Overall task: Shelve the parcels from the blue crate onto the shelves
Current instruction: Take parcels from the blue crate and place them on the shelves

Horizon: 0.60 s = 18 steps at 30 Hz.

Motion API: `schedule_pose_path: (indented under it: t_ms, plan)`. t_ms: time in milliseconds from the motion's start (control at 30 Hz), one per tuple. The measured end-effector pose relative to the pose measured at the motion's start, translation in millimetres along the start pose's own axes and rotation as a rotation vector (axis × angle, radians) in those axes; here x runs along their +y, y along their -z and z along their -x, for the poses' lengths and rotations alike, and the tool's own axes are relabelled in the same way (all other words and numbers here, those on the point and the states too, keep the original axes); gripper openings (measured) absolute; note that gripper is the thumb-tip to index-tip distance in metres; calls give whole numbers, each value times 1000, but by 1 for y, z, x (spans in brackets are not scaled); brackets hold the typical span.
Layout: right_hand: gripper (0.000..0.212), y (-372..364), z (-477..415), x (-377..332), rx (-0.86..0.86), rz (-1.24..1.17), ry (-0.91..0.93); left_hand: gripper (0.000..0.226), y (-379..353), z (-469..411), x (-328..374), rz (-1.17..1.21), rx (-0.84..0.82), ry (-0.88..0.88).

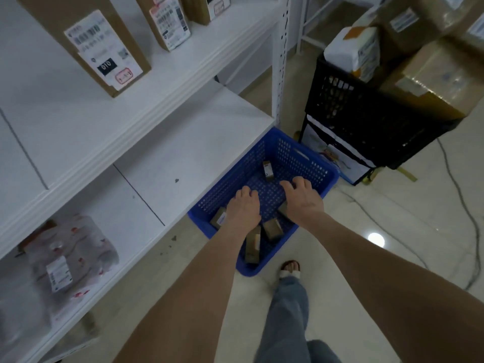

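The blue crate point(301, 158) sits on the floor, right beside the white shelves point(183, 153). Small brown boxes point(273, 229) lie on its bottom, and one more point(268, 170) lies at the far end. Both hands reach down into the crate. The left hand point(243, 205) has its fingers curled under, so I cannot tell if it holds anything. The right hand point(301, 197) has loose, spread fingers and holds nothing. A tall brown box point(104, 48) stands on the upper shelf. A black basket point(366, 121) stands to the far right.
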State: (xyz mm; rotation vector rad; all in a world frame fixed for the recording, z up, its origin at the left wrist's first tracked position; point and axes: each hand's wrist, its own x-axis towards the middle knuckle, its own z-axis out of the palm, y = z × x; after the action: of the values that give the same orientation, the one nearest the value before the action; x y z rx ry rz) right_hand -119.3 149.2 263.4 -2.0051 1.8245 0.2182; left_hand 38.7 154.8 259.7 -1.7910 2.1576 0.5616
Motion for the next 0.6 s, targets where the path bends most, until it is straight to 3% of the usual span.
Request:
schedule_pose_path:
  t_ms: [300, 467, 600]
  plan:
    - [74, -52, -124, 53, -254, -48, -9, 41, -63, -120, 15, 387, -182, 226]
    - [65, -148, -195, 77, -381, -125, -25, 41, -140, -189, 13, 581, -293, 399]
    - [54, -243, -241, 97, -496, -227, -45, 35, -243, -237, -2, 672, -338, 560]
